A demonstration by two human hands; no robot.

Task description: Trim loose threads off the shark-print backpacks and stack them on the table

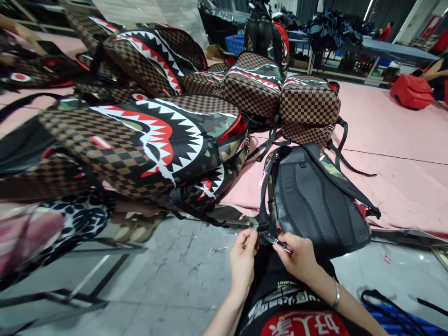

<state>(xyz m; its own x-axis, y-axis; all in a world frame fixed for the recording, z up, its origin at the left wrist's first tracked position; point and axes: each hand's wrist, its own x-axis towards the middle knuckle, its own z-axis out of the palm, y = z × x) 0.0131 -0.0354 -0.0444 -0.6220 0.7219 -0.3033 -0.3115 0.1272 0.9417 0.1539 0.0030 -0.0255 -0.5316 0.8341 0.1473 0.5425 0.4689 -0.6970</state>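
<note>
A black backpack [308, 196] lies back panel up on the table edge in front of me, its camouflage side partly showing. One of its shoulder straps [264, 200] runs down to a black buckle near my hands. With closed fingertips, my left hand [244, 254] pinches the lower end of this strap by the buckle; any loose thread there is too small to make out. My right hand [299, 256] is closed around small metal thread snips [277, 242], whose blades point left at the strap just beside my left fingertips.
Checkered shark-mouth backpacks [140, 140] are piled at the left, with more [252, 86] behind on the pink tabletop [392, 140]. A co-worker's patterned clothing [77, 224] is at the left. A red bag [412, 92] sits at the far right, and blue material [395, 319] lies at lower right.
</note>
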